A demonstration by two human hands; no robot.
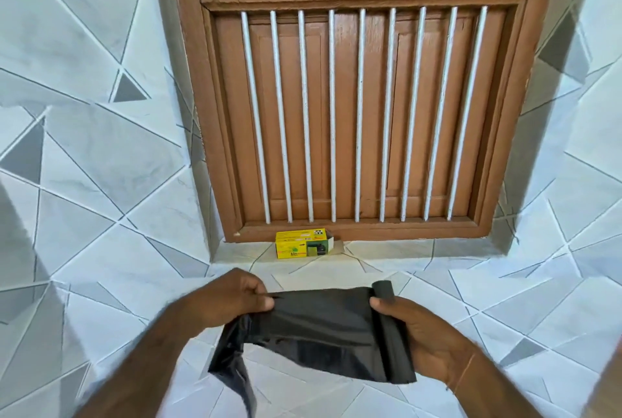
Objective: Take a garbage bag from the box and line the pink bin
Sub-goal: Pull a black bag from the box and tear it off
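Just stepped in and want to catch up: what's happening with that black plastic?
A person is unrolling a black garbage bag from a roll. The left hand pinches the bag's free end, while the right hand holds the roll. The open yellow box sits on the tiled ledge below the barred wooden window. No pink bin is in view.

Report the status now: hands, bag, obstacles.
Left hand and right hand grip black bag roll, partly unrolled. Yellow box open at window. Pink bin unseen.

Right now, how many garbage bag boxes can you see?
1: the yellow box sits on the tiled ledge at the foot of the brown barred window, beyond both hands. No others show.
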